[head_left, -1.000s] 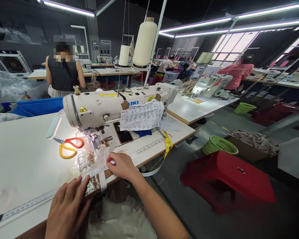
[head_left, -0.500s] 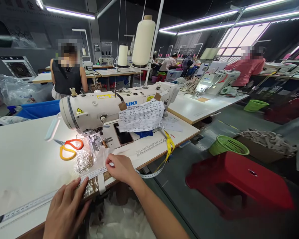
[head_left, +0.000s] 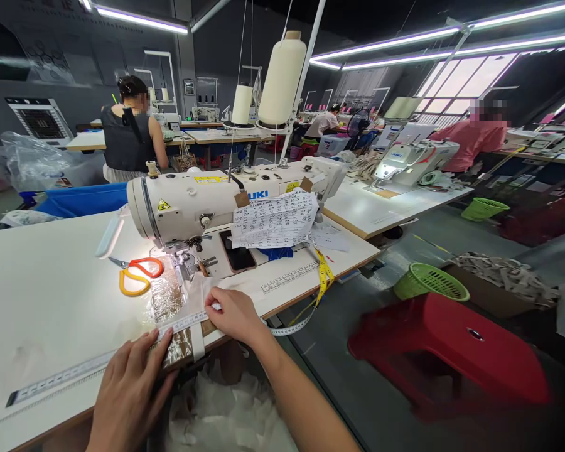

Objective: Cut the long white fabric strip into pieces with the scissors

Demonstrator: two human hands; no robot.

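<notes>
A white tape measure (head_left: pixel 66 378) lies stretched along the front of the sewing table (head_left: pixel 51 282), and its yellow side shows where it hangs at the right. My left hand (head_left: pixel 129 383) rests flat on it, fingers stretched out. My right hand (head_left: pixel 235 317) pinches the tape and a bit of thin white fabric (head_left: pixel 195 295) between thumb and finger, just in front of the sewing machine (head_left: pixel 193 204). Scissors with orange and yellow handles (head_left: pixel 139 275) lie left of the needle area. A narrow white strip (head_left: pixel 198 341) hangs over the table edge.
A handwritten paper sheet (head_left: pixel 275 221) is fixed to the machine, with a phone (head_left: pixel 236 251) behind its lower edge. Thread cones (head_left: pixel 282 78) stand above. On the floor at right are a red stool (head_left: pixel 452 351) and a green basket (head_left: pixel 430 282). Co-workers sit at other tables.
The camera view has shifted slightly, so the table and machine appear farther right. Both hands keep their places on the tape. The co-worker at left has turned the head.
</notes>
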